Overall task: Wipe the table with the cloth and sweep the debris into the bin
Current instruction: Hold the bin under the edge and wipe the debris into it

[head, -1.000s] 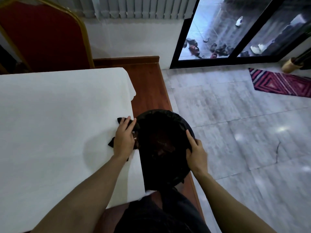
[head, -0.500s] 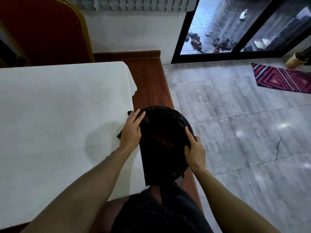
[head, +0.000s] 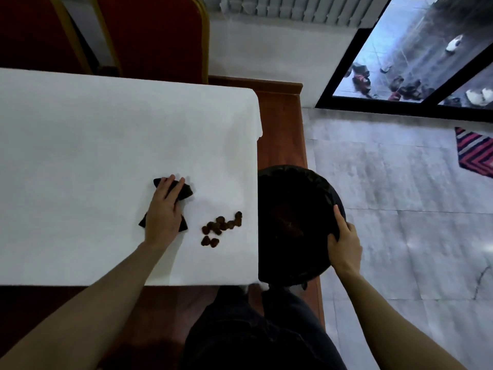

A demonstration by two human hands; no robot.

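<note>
A white-covered table fills the left of the head view. My left hand lies flat on a dark cloth, pressing it onto the tablecloth. Just right of the cloth lies a small heap of brown debris, apart from the cloth and short of the table's right edge. A black-lined round bin sits right against that edge, below table height. My right hand grips the bin's right rim, with fingers curled over it.
Two red chairs with gold frames stand behind the table. A brown wooden platform edge runs beside the table. Grey tiled floor lies to the right, with a striped rug and a glass door.
My left hand and the cloth have moved left, from the table's edge at the bin back onto the tablecloth. A heap of brown debris now shows on the table. My right hand keeps its grip on the bin rim.
</note>
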